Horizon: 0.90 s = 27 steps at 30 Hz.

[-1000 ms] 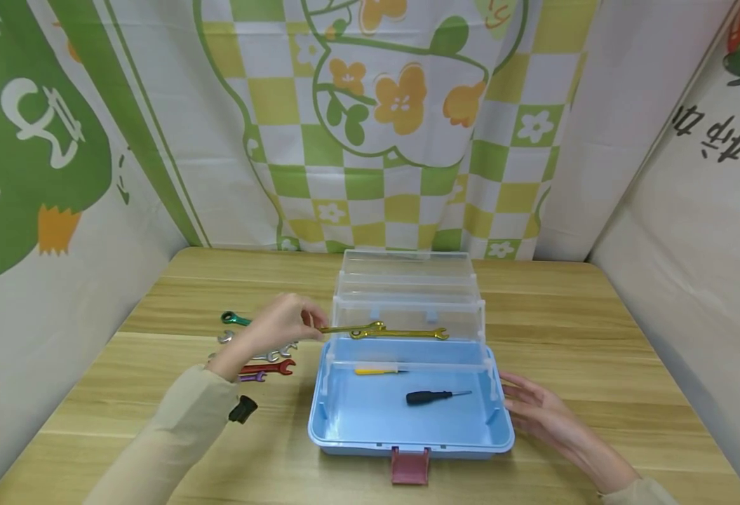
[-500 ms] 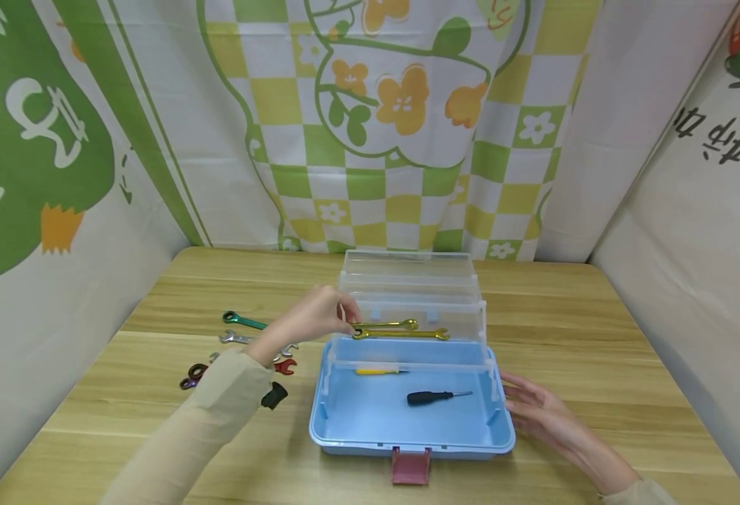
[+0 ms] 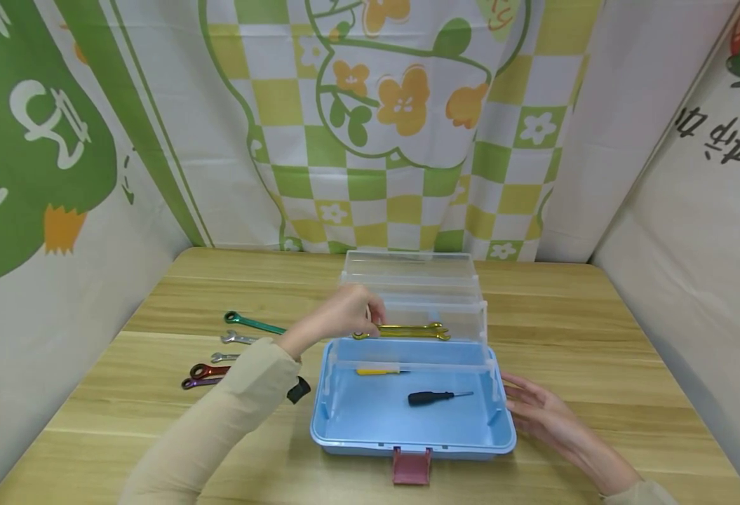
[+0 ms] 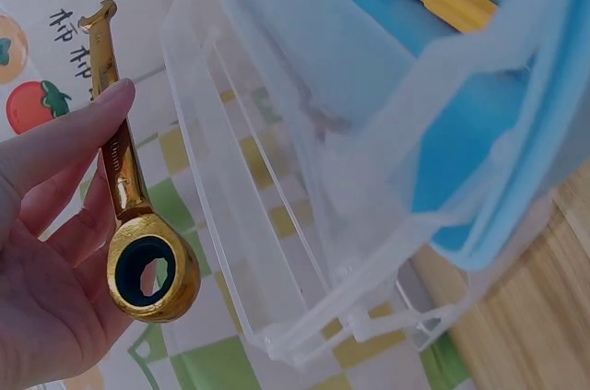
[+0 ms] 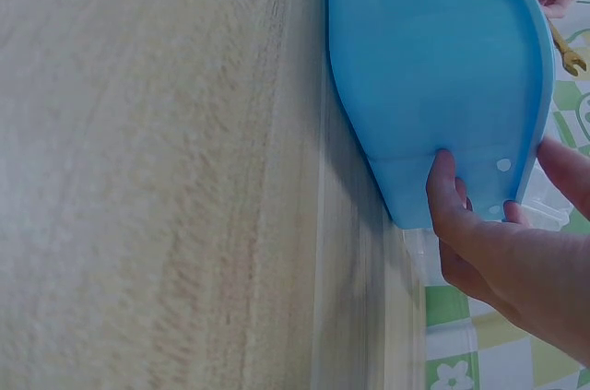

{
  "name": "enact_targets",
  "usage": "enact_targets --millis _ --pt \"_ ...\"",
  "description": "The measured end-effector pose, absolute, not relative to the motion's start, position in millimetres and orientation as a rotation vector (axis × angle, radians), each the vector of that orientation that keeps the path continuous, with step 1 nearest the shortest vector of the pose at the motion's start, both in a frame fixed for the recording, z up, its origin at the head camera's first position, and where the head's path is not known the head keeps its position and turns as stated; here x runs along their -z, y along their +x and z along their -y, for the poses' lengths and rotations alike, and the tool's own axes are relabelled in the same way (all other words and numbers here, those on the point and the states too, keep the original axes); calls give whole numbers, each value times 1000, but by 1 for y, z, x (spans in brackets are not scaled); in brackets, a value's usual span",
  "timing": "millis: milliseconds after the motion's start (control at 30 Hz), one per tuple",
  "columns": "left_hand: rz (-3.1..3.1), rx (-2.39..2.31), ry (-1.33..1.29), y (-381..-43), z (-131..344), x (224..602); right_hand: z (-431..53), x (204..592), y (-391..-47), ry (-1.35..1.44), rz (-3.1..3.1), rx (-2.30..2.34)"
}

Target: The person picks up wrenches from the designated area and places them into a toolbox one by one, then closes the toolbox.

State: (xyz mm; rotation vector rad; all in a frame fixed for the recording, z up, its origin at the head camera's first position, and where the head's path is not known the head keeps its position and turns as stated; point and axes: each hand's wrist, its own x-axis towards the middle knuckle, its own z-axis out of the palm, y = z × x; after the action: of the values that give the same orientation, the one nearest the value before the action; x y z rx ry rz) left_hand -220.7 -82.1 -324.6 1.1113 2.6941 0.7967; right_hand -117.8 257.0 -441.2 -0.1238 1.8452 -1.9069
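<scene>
My left hand point(image 3: 347, 312) pinches a gold ratcheting combination wrench point(image 4: 129, 173) by its shank, ring end near the palm and open jaw pointing away. It is over the clear upper tray point(image 3: 420, 312) of the blue toolbox point(image 3: 351, 443), whose lid is raised. Another gold wrench point(image 3: 360, 335) lies just below the held one, partly overlapped by it in the head view. My right hand point(image 3: 549, 417) rests against the box's right side, fingers extended on the blue wall and thumb at the rim. Inside the box lie a black-handled screwdriver point(image 3: 429, 398) and a yellow-handled screwdriver point(image 3: 377, 372).
Left of the box, a green wrench point(image 3: 252, 322), two silver wrenches point(image 3: 237, 338), a red wrench point(image 3: 208, 371) and a purple wrench point(image 3: 196, 384) lie on the wooden table point(image 3: 92, 435), partly behind my left sleeve. A pink latch point(image 3: 412, 466) hangs at the box's front.
My left hand has carried the gold wrench to the right, from the box's left edge to over the tray beside the other gold wrench. The right hand has stayed at the box's side.
</scene>
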Motion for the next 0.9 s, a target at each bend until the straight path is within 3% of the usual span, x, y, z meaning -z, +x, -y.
enact_targets --millis 900 --pt "-2681 -572 1078 -219 26 337 -257 440 -118 -121 -1869 1891"
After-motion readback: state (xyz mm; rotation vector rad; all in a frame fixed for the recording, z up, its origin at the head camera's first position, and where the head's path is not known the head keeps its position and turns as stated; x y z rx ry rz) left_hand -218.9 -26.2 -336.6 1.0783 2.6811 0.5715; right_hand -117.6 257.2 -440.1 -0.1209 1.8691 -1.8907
